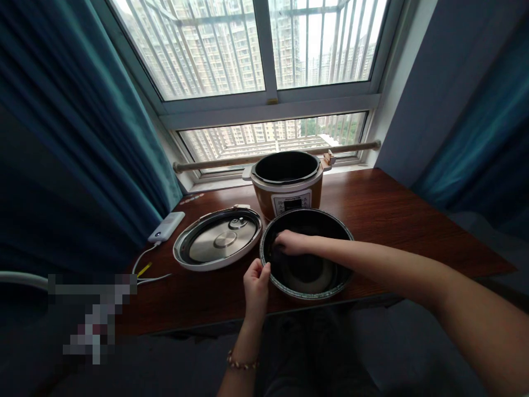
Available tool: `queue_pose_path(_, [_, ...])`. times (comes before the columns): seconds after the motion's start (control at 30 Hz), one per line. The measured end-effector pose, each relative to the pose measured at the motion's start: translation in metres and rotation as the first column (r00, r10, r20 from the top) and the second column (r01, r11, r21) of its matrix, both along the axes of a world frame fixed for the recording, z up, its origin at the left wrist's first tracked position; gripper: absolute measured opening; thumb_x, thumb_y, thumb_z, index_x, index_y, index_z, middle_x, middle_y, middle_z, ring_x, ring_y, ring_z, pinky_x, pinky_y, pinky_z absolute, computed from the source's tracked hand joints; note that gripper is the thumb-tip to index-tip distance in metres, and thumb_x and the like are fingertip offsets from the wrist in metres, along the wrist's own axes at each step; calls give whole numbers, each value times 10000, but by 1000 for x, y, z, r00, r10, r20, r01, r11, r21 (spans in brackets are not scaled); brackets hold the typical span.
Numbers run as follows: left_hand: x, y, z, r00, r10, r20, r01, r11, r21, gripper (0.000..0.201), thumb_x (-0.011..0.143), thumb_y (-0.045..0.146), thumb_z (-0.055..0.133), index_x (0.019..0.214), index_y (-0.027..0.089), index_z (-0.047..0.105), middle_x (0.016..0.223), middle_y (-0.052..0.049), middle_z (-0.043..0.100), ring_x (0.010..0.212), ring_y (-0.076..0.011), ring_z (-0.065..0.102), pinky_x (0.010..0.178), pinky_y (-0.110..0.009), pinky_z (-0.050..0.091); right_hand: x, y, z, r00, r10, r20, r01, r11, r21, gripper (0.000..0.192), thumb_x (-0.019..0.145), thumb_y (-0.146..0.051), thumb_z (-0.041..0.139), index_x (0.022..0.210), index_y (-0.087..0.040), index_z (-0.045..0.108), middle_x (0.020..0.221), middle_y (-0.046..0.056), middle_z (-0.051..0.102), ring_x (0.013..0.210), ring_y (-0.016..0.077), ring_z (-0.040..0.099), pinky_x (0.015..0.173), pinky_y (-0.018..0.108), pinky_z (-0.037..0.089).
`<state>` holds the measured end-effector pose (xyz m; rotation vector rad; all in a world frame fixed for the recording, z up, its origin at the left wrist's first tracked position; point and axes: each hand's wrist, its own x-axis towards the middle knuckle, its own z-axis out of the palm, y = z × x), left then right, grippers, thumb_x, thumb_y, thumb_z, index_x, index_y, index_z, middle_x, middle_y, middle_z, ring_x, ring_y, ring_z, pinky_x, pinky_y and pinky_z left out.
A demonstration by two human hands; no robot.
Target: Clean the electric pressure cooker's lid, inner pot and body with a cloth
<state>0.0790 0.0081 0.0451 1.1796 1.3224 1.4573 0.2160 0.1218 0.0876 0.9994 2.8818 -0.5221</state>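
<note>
A dark inner pot [308,292] with a speckled rim stands near the table's front edge. My left hand [256,284] pinches its rim at the left, thumb and fingers closed. Inside the pot, against the left part of the wall, is my right hand [291,242] with its fingers curled. Whatever those fingers hold, if anything, is hidden. Right behind the pot stands an orange-brown electric pressure cooker [264,197] with a white rim and a control panel. Its round lid [210,245] lies left of the pot, metal inner side up.
A white power bank [167,226] with a cable lies at the left of the wooden table [397,220]. Behind the cooker are a rail [227,164] and a barred window. Blue curtains [136,165] hang on both sides.
</note>
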Motion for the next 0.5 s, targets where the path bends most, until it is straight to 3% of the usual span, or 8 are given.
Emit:
queue_pose_path(0.07, [0,0,0,1000,-2,3,2,1000,-11,331,791,359,537,593,182,340,578,61,269,536,-78,244,498,-205,236,-3,-9,-7,993,116,-13,-116,971,-209,294,748,-97,502,1004,-151,635,896,16,641,819,119,583,730,181,434])
queue_pose_path(0.13, [1,0,0,1000,12,6,-11,1000,-24,332,790,359,540,592,182,340,571,63,271,530,-77,243,495,-204,237,-1,-20,-11,981,192,8,-168,879,-446,266,694,-92,509,928,-132,630,768,-9,615,678,109,558,603,183,425])
queue_pose_path(0.2, [4,-1,1,999,40,16,-39,999,-30,342,790,363,540,590,185,328,567,67,256,522,-76,227,487,-203,232,7,-30,-9,968,241,65,-156,787,-597,250,636,-85,508,860,-126,611,695,-28,573,610,105,524,539,190,400])
queue_pose_path(0.37, [12,-4,3,993,99,67,-98,995,-12,344,797,370,530,598,191,315,575,67,234,520,-79,209,474,-200,229,37,-49,19,927,281,247,-2,664,-748,226,621,-95,469,793,-146,607,638,-41,525,595,110,501,544,207,393])
queue_pose_path(0.5, [15,-5,4,989,117,94,-115,993,-22,340,797,375,527,599,193,320,566,69,232,511,-80,205,470,-198,231,50,-63,50,965,92,246,123,672,-731,170,684,-139,444,772,-149,589,701,-21,536,618,105,488,559,210,388])
